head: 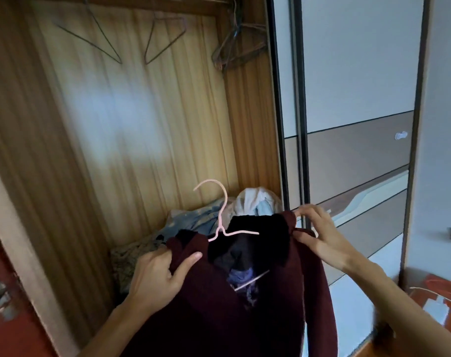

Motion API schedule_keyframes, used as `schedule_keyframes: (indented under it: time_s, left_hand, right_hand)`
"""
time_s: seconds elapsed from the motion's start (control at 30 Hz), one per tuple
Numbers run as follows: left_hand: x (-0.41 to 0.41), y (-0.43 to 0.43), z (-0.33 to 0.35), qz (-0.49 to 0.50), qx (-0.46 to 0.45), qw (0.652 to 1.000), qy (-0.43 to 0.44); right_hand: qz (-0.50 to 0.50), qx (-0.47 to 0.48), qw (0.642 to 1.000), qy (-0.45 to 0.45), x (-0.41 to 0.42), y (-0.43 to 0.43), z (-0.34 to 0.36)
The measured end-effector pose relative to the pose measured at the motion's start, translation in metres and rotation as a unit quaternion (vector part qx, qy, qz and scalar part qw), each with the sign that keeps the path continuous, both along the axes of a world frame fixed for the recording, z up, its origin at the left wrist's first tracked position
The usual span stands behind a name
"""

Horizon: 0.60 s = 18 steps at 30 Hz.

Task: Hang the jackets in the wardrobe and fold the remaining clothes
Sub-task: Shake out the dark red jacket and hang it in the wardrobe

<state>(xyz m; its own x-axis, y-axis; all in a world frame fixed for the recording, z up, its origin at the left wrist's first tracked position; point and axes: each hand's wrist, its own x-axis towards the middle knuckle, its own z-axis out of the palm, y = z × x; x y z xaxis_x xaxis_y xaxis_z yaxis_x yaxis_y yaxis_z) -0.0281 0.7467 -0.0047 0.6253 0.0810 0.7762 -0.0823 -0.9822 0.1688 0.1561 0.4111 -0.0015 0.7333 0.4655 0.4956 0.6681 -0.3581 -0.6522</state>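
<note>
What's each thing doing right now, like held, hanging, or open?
Maroon jacket: held up by both shoulders, not hung yet.
Pink hanger: partly inside the jacket's neck, hook free.
Left hand: grips one shoulder.
Right hand: pinches the other shoulder.
Wire hangers: hanging empty up top.
Wardrobe: open.
Clothes pile: unfolded, inside the wardrobe.

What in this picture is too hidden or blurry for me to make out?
Head view:
Dark red knitted jacket: lower part cut off by the bottom edge.
Thin pink wire hanger: one arm hidden under the jacket's shoulder.
Heap of crumpled clothes behind: mostly covered by the jacket, pieces uncountable.
Dark wire hangers up top: blurred, hooks cut by the top edge.
</note>
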Motion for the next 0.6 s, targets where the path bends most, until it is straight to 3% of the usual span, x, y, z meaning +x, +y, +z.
schedule_keyframes:
  time_s: [0.1, 0.2, 0.3, 0.4, 0.5, 0.6]
  left_hand:
    - [0.0, 0.005, 0.029, -0.003, 0.017, 0.999, -0.035]
    - [0.001, 0.023, 0.065, 0.021, 0.029, 0.999, -0.028]
    - [0.008, 0.053, 0.101, 0.082, 0.04, 0.996, -0.015]
    - [0.025, 0.066, 0.135, 0.128, 0.036, 0.989, -0.062]
    - [0.047, 0.076, 0.168, 0.153, -0.018, 0.982, -0.107]
    - [0.064, 0.096, 0.208, 0.205, -0.045, 0.973, -0.097]
  right_hand:
    - [0.017, -0.076, 0.994, 0.081, 0.008, 0.004, 0.013]
    - [0.025, -0.091, 0.994, 0.056, 0.007, 0.028, 0.03]
    - [0.043, -0.015, 0.995, 0.083, -0.01, 0.059, 0.058]
    - [0.086, 0.083, 0.985, 0.127, -0.022, 0.088, 0.097]
    - [0.13, 0.205, 0.943, 0.228, -0.036, 0.117, 0.143]
    - [0.168, 0.272, 0.9, 0.296, -0.044, 0.147, 0.185]
